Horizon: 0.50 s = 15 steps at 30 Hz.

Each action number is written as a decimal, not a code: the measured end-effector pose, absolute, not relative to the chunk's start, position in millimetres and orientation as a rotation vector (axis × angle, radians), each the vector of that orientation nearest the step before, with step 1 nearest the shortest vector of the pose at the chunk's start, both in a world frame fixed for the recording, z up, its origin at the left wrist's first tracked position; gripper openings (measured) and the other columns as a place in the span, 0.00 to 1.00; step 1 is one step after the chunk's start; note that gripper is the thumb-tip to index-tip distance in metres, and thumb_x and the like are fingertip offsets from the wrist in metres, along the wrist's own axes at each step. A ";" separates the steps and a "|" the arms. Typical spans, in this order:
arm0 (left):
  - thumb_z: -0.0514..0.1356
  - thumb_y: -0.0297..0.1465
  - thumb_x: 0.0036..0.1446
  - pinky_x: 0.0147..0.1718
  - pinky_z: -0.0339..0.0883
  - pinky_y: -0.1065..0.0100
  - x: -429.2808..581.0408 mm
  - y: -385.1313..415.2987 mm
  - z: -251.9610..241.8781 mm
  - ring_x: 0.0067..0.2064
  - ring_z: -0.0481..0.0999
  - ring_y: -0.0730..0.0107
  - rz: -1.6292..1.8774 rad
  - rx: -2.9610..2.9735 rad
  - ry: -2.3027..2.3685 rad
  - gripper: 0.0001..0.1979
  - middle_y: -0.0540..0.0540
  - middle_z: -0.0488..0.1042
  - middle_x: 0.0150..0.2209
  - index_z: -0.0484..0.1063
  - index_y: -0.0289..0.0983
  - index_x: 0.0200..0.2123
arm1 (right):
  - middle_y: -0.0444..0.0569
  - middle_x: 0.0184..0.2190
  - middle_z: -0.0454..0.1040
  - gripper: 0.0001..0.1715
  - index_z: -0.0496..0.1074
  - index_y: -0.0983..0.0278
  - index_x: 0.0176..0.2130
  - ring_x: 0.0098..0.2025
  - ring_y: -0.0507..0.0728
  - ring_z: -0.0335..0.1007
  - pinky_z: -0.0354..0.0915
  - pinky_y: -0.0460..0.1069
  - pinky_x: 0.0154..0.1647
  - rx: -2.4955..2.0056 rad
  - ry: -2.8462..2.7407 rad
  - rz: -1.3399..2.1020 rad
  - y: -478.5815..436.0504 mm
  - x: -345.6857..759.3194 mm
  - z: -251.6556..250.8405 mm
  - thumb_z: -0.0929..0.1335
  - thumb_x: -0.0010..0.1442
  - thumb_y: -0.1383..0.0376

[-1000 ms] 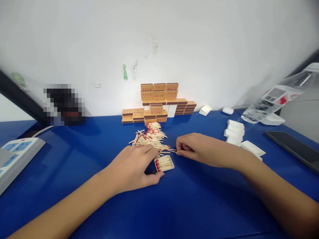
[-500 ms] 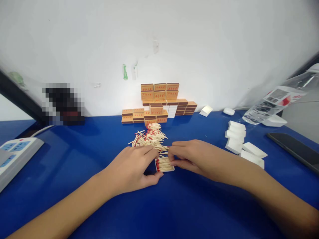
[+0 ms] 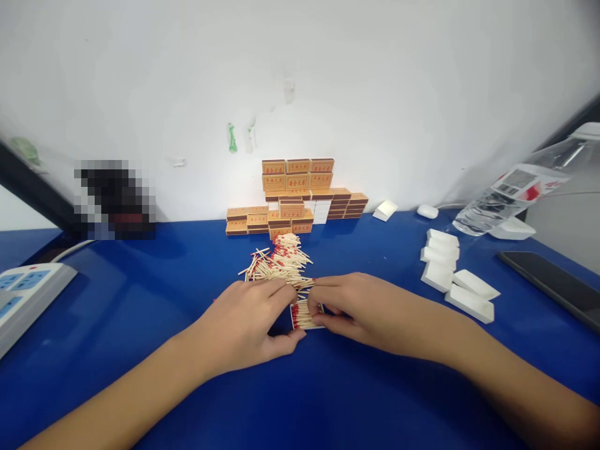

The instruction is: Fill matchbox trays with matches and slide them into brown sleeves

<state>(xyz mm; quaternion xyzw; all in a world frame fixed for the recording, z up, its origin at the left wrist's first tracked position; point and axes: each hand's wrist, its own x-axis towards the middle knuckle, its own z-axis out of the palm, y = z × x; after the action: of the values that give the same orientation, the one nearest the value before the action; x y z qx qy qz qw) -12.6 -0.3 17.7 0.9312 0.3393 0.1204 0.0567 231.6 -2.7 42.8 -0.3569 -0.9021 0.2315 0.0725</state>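
A small white matchbox tray [image 3: 294, 326] lies on the blue table, filled with red-headed matches [image 3: 302, 314] laid side by side. My left hand [image 3: 253, 319] steadies its left end, fingers at the far corner and thumb at the near one. Over the right end, my right hand [image 3: 351, 306] has thumb and fingertips closed on matches in the tray, covering part of them. Just beyond both hands spreads a loose pile of matches [image 3: 285, 259]. Behind that pile, matchboxes [image 3: 297, 182] stand stacked against the wall.
Several white trays [image 3: 440, 259] lie to the right, near a black phone [image 3: 548, 278] and a tilted plastic bottle [image 3: 506, 187]. A white earbud-like case [image 3: 427, 212] sits by the wall. At the left edge is a power strip [image 3: 35, 290].
My right hand has moved slightly left and down, further over the tray's matches. The left hand keeps its place at the tray. The whole view has shifted a little.
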 end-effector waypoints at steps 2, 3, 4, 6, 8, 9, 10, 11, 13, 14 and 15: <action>0.63 0.39 0.62 0.30 0.65 0.62 -12.7 0.2 16.7 0.35 0.77 0.63 0.356 2.817 1.031 0.10 0.50 0.76 0.37 0.69 0.40 0.40 | 0.43 0.37 0.75 0.10 0.67 0.62 0.35 0.33 0.51 0.67 0.58 0.47 0.34 -1.052 -2.715 0.722 -2.6 230.8 41.3 0.68 0.70 0.67; 0.63 0.40 0.62 0.30 0.65 0.62 -12.7 0.3 16.4 0.35 0.77 0.63 0.350 2.813 1.033 0.10 0.50 0.76 0.36 0.69 0.40 0.40 | 0.43 0.37 0.75 0.10 0.67 0.62 0.35 0.33 0.51 0.67 0.58 0.47 0.34 -1.049 -2.717 0.726 -2.8 230.5 40.8 0.67 0.71 0.67; 0.63 0.40 0.62 0.31 0.65 0.62 -12.7 0.3 16.3 0.35 0.77 0.63 0.345 2.810 1.034 0.10 0.50 0.76 0.36 0.69 0.40 0.39 | 0.43 0.37 0.75 0.10 0.67 0.62 0.35 0.33 0.51 0.67 0.58 0.47 0.34 -1.048 -2.717 0.724 -3.2 230.0 40.6 0.67 0.71 0.67; 0.62 0.40 0.63 0.31 0.65 0.62 -12.6 0.1 16.6 0.35 0.77 0.62 0.344 2.808 1.034 0.10 0.50 0.76 0.37 0.69 0.40 0.39 | 0.43 0.37 0.75 0.11 0.67 0.62 0.34 0.34 0.51 0.67 0.58 0.47 0.34 -1.044 -2.710 0.709 -4.2 228.7 41.3 0.67 0.71 0.66; 0.62 0.39 0.63 0.32 0.65 0.63 -12.4 -0.5 17.6 0.35 0.77 0.63 0.347 2.805 1.032 0.10 0.49 0.77 0.37 0.69 0.39 0.39 | 0.44 0.37 0.75 0.10 0.67 0.62 0.34 0.34 0.51 0.67 0.58 0.48 0.35 -1.039 -2.696 0.696 -4.9 227.7 43.3 0.67 0.71 0.67; 0.62 0.39 0.63 0.32 0.65 0.63 -12.2 -0.8 18.2 0.35 0.77 0.62 0.345 2.802 1.030 0.10 0.49 0.77 0.37 0.70 0.39 0.40 | 0.44 0.37 0.75 0.09 0.68 0.62 0.34 0.34 0.51 0.67 0.58 0.48 0.35 -1.046 -2.685 0.689 -4.5 227.7 44.7 0.67 0.70 0.68; 0.62 0.39 0.63 0.31 0.65 0.63 -12.0 -1.0 18.8 0.35 0.77 0.62 0.338 2.798 1.033 0.10 0.49 0.77 0.37 0.70 0.39 0.40 | 0.44 0.36 0.75 0.08 0.69 0.62 0.35 0.33 0.52 0.67 0.58 0.48 0.34 -1.059 -2.671 0.672 -3.5 228.4 45.9 0.67 0.69 0.69; 0.62 0.39 0.63 0.31 0.65 0.62 -11.8 -1.2 19.4 0.35 0.77 0.62 0.328 2.793 1.040 0.10 0.49 0.77 0.38 0.70 0.40 0.41 | 0.44 0.36 0.75 0.07 0.70 0.62 0.36 0.33 0.52 0.66 0.58 0.48 0.34 -1.084 -2.652 0.641 -1.7 229.7 46.9 0.67 0.69 0.69; 0.63 0.39 0.63 0.32 0.66 0.62 -11.5 -1.2 20.3 0.35 0.77 0.62 0.303 2.783 1.056 0.11 0.50 0.77 0.38 0.71 0.40 0.43 | 0.45 0.35 0.74 0.05 0.72 0.62 0.37 0.31 0.52 0.65 0.57 0.48 0.33 -1.167 -2.613 0.550 4.0 234.1 47.2 0.67 0.69 0.69; 0.64 0.39 0.62 0.32 0.66 0.62 -11.4 -1.2 20.6 0.35 0.77 0.62 0.295 2.780 1.064 0.11 0.50 0.77 0.38 0.71 0.40 0.43 | 0.45 0.35 0.74 0.05 0.72 0.62 0.37 0.31 0.52 0.65 0.57 0.48 0.33 -1.214 -2.600 0.505 7.5 236.8 46.2 0.68 0.68 0.68; 0.64 0.40 0.62 0.32 0.66 0.62 -11.4 -1.2 20.7 0.35 0.77 0.62 0.289 2.780 1.069 0.12 0.49 0.77 0.38 0.71 0.40 0.43 | 0.45 0.35 0.74 0.04 0.72 0.62 0.37 0.31 0.52 0.64 0.56 0.48 0.33 -1.256 -2.592 0.469 11.2 239.5 44.5 0.68 0.68 0.67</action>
<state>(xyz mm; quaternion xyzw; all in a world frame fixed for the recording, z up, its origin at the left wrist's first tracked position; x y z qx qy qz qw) -11.4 -1.2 20.7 0.9264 0.3563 0.0964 0.0743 239.5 11.2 44.5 -0.4276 -0.8827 0.1597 0.1115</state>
